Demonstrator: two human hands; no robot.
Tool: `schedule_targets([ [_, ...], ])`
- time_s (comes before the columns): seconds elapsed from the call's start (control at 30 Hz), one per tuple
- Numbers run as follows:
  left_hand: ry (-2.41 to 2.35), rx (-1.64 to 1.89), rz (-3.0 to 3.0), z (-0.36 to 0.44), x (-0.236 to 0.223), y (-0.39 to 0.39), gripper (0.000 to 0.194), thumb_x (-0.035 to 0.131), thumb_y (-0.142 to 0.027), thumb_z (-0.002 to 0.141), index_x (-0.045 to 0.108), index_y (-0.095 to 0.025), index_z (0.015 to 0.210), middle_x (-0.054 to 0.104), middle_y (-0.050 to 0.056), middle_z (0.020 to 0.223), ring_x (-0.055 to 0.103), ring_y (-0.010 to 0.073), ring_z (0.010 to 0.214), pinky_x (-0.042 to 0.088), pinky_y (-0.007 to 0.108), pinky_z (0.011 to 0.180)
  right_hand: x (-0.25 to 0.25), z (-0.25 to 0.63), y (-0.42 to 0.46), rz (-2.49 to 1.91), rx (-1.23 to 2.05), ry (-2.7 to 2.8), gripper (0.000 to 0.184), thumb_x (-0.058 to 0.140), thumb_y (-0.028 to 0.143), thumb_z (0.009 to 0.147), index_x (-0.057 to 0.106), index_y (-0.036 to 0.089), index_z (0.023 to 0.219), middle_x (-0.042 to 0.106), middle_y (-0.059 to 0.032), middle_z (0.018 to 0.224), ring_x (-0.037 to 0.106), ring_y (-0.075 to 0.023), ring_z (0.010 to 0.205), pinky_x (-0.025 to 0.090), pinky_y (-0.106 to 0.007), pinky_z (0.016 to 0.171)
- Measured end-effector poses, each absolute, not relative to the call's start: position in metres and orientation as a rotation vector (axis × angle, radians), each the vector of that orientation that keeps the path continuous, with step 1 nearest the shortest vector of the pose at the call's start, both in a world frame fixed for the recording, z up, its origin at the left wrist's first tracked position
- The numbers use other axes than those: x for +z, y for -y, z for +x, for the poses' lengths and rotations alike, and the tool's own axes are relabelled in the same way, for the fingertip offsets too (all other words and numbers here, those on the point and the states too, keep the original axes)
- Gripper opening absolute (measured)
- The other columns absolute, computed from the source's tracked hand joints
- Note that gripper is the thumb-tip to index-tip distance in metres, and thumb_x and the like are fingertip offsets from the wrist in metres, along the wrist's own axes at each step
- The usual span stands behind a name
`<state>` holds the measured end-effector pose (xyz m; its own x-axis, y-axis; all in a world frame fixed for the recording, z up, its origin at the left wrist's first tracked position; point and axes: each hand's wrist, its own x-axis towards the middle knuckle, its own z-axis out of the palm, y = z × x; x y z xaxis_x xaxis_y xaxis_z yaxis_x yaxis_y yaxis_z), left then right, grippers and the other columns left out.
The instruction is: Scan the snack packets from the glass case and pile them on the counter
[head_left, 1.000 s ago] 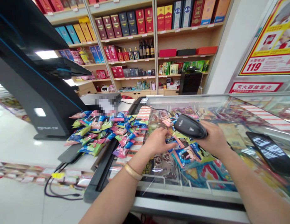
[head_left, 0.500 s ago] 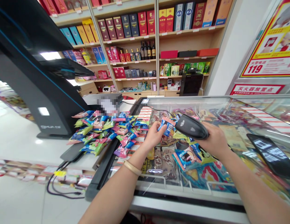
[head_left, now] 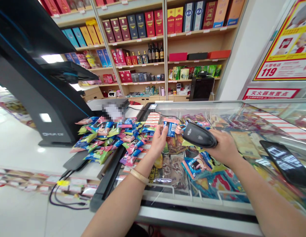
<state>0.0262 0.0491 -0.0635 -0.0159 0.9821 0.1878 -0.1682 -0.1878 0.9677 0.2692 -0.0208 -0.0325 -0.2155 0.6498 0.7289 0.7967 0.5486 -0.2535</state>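
Ahead of me, pale wooden shelves [head_left: 204,42] carry boxes [head_left: 150,24] and bottles [head_left: 153,52]. A white pillar [head_left: 251,42] and a red-bordered poster [head_left: 278,69] stand to my right. The white counter [head_left: 19,148] on my left, glinting with light, adjoins a glass-topped case [head_left: 199,219] above the pale floor [head_left: 19,214].

The scanner [head_left: 199,135] looks smooth plastic, the packet [head_left: 171,127] glossy film, the shelving [head_left: 197,43] matt wood.

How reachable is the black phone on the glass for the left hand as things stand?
Probably not directly: the left hand holds a small blue packet, and the right hand, gripping the black scanner, lies between it and the black phone.
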Motion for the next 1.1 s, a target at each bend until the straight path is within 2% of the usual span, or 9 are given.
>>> schedule_targets([
  [0.37, -1.027, 1.376, 1.249, 0.023, -0.053, -0.041, 0.028, 0.058, -0.049, 0.094, 0.047, -0.023, 0.094, 0.058, -0.006, 0.070, 0.055, 0.0096, 0.053, 0.044, 0.022, 0.052, -0.029, 0.269, 0.022, -1.189, -0.173, 1.944, 0.017, 0.065, 0.036, 0.077, 0.071, 0.023, 0.087, 0.073, -0.0054, 0.079, 0.068, -0.0222, 0.072, 0.048, -0.030, 0.063],
  [0.53, -0.984, 1.421, 1.334, 0.024, -0.047, -0.037, 0.021, 0.063, -0.037, 0.088, 0.050, -0.022, 0.096, 0.066, -0.002, 0.082, 0.064, 0.0133, 0.073, 0.053, 0.026, 0.073, -0.029, 0.269, 0.023, -1.199, -0.213, 1.920, 0.018, 0.067, 0.038, 0.077, 0.071, 0.023, 0.087, 0.073, -0.0057, 0.081, 0.068, -0.0228, 0.072, 0.048, -0.030, 0.062],
  [0.67, -1.276, 1.337, 1.681, 0.016, -0.031, -0.029, 0.019, 0.060, -0.023, 0.083, 0.056, -0.021, 0.102, 0.068, 0.002, 0.088, 0.066, 0.0182, 0.081, 0.050, 0.029, 0.078, -0.030, 0.271, 0.022, -1.149, -0.228, 1.921, 0.018, 0.065, 0.036, 0.078, 0.072, 0.022, 0.087, 0.073, -0.0062, 0.080, 0.069, -0.0234, 0.072, 0.049, -0.031, 0.063],
  [0.77, -1.680, 1.121, 1.917, 0.003, -0.012, -0.022, 0.038, 0.057, -0.019, 0.082, 0.056, -0.023, 0.120, 0.071, 0.004, 0.094, 0.068, 0.0236, 0.086, 0.049, 0.033, 0.080, -0.033, 0.274, 0.020, -1.144, -0.250, 1.899, 0.019, 0.065, 0.033, 0.075, 0.072, 0.022, 0.089, 0.075, -0.0068, 0.083, 0.071, -0.0255, 0.075, 0.052, -0.033, 0.064],
  [0.83, -1.916, 0.901, 2.007, -0.009, 0.000, -0.019, 0.044, 0.056, -0.021, 0.083, 0.052, -0.021, 0.127, 0.073, 0.010, 0.101, 0.070, 0.0293, 0.095, 0.049, 0.038, 0.085, -0.035, 0.275, 0.018, -1.149, -0.252, 1.891, 0.024, 0.064, 0.031, 0.073, 0.073, 0.023, 0.094, 0.076, -0.0072, 0.086, 0.072, -0.0269, 0.077, 0.053, -0.035, 0.065],
  [0.97, -2.167, 0.395, 2.178, -0.029, 0.012, -0.013, 0.040, 0.061, -0.030, 0.083, 0.056, -0.014, 0.119, 0.074, 0.023, 0.110, 0.068, 0.0410, 0.111, 0.044, 0.050, 0.099, -0.036, 0.278, 0.017, -1.142, -0.267, 1.882, 0.024, 0.065, 0.032, 0.075, 0.073, 0.023, 0.096, 0.076, -0.0083, 0.087, 0.072, -0.0287, 0.077, 0.053, -0.037, 0.064],
  [1.1, -2.195, 0.132, 2.254, -0.037, 0.009, -0.010, 0.028, 0.064, -0.032, 0.083, 0.064, -0.015, 0.105, 0.074, 0.025, 0.109, 0.065, 0.0445, 0.117, 0.041, 0.054, 0.103, -0.036, 0.282, 0.016, -1.160, -0.285, 1.864, 0.016, 0.066, 0.034, 0.077, 0.071, 0.023, 0.088, 0.073, -0.0078, 0.081, 0.069, -0.0273, 0.071, 0.049, -0.035, 0.059],
])
